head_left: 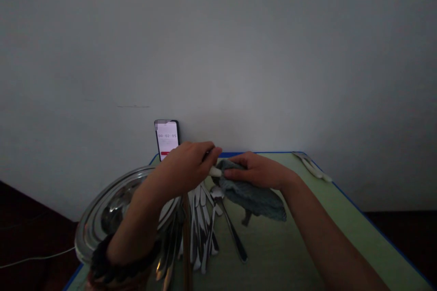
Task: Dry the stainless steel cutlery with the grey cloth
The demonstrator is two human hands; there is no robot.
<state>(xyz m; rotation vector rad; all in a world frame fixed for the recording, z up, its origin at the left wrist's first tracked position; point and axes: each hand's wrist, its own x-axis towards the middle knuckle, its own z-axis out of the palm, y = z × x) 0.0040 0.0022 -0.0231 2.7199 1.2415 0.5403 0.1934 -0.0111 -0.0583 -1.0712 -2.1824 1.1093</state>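
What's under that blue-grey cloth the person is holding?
The cloth hangs from the right hand over the green table. The left hand pushes a white-handled utensil into it; the wrapped end is hidden. A spoon lies just beneath.

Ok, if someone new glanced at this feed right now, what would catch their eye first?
Probably the lit phone propped against the wall at the table's far edge, showing a timer. Just in front of it, the left hand holds a white-handled utensil against a grey-blue cloth gripped by the right hand. Below them, a pile of shiny cutlery lies on the green table beside a large steel bowl at left.
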